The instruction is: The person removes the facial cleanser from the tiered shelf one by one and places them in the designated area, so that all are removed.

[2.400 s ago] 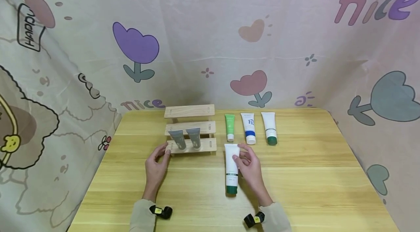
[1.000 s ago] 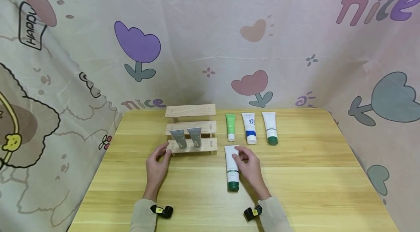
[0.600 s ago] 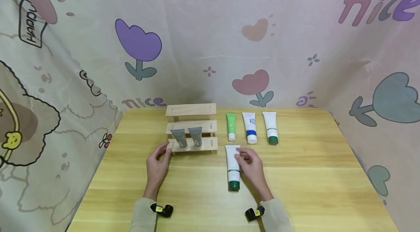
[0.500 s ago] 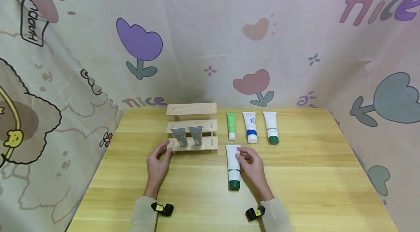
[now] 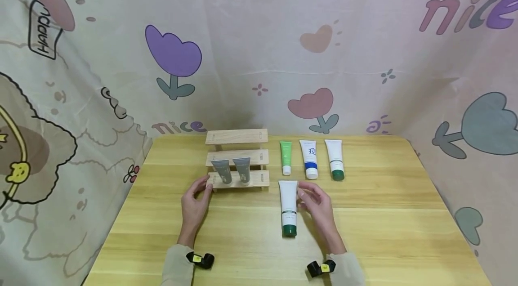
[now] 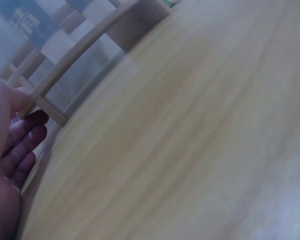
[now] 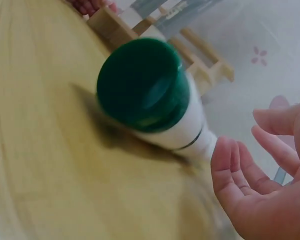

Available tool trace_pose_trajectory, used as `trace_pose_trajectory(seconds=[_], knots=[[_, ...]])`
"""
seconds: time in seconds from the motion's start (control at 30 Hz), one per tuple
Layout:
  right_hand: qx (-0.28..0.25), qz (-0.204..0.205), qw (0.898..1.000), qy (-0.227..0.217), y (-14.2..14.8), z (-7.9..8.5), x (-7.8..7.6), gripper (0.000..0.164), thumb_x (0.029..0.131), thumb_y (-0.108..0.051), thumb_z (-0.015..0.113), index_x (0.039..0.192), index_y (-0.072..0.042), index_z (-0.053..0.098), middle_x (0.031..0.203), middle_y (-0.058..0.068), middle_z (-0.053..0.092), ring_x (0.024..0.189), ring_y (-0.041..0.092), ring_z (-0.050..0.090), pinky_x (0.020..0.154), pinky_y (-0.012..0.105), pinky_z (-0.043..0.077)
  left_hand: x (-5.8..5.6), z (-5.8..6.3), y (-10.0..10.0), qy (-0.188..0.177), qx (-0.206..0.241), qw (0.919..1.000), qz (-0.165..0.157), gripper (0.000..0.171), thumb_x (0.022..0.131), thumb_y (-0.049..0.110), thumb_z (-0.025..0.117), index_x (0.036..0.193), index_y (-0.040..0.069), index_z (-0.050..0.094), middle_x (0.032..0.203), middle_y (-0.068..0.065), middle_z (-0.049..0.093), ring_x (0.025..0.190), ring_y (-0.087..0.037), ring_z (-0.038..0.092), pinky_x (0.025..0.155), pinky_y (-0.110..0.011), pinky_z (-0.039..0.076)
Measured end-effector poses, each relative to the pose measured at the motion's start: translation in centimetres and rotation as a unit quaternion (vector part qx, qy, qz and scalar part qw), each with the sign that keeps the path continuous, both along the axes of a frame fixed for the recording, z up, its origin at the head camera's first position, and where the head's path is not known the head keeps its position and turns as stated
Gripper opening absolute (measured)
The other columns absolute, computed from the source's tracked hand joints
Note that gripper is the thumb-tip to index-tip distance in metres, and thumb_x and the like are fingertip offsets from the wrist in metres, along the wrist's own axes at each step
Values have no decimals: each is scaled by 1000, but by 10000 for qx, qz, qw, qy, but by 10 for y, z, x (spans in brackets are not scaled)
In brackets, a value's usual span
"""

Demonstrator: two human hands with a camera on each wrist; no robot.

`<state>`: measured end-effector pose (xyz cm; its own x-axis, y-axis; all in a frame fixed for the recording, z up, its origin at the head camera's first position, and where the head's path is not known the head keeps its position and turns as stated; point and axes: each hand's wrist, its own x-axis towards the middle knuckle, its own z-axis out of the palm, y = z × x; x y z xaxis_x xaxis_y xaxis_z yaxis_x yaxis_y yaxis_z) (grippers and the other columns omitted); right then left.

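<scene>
A three-tier wooden display stand (image 5: 237,136) stands at the table's back left. Two small grey tubes (image 5: 243,170) stand cap down on its lowest step. My left hand (image 5: 195,203) grips the left end of that step between thumb and fingers; the left wrist view shows the thumb (image 6: 19,99) against the wood. On the table right of the stand lies a white squeeze tube (image 5: 288,200) with a green cap (image 7: 142,82) towards me. Beside its upper right edge is my right hand (image 5: 319,207), fingers loosely bent and apart from the tube in the right wrist view.
Behind the white tube lie a small green tube (image 5: 286,155), a white tube with a blue band (image 5: 310,158) and another white tube with a green cap (image 5: 334,158), in a row. A printed cloth (image 5: 243,52) hangs behind the wooden table (image 5: 384,214).
Over the last half second my right hand has let go of the white tube and moved slightly right. Earlier, the tube was lowered and straightened a little. My left hand stays on the stand.
</scene>
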<state>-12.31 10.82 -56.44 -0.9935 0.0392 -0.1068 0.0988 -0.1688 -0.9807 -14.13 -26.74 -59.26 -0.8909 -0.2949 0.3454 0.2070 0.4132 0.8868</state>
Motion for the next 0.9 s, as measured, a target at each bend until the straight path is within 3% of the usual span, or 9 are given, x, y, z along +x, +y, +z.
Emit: trace_pose_trajectory(seconds=[0.13,0.23,0.43,0.6,0.77,0.9], knots=[[-40,-1,9989,467,-2,13,2,33,98,-5,69,128,5,63,134,25,60,105,36,67,81,42,60,-1,2,0,37,-25,10000,-15,28,96,12,74,124,12,74,107,-6,77,94,-10,67,87,-21,49],[-74,26,9970,766,-6,25,4,33,97,-4,69,129,5,63,132,26,60,105,37,66,82,45,60,-1,3,0,38,-27,10000,-22,28,96,12,74,124,11,74,108,-6,76,94,-9,67,87,-21,49],[3,224,9946,1012,-18,45,5,35,98,-4,69,131,6,61,130,30,60,104,23,68,82,35,59,2,2,1,45,-66,10000,-48,28,97,11,73,124,9,73,107,-10,76,94,-11,67,87,-19,48],[156,461,9905,1288,-34,59,0,39,98,-4,69,134,4,58,131,30,59,116,35,62,90,32,57,4,0,1,57,-100,9999,-14,28,97,11,73,125,9,73,107,-10,76,93,-13,68,87,-18,47],[453,448,9845,1635,-48,68,-7,39,96,-3,71,134,-3,61,125,18,66,116,36,63,91,30,55,4,1,1,13,-3,10000,-1,28,96,11,74,124,11,74,107,-8,76,93,-11,67,88,-17,47],[492,486,9787,1932,-59,70,-13,40,96,-1,70,134,-2,60,126,21,66,117,41,62,91,31,55,4,2,0,11,-4,10000,-28,28,96,12,74,124,11,74,107,-8,76,93,-11,68,89,-16,47]])
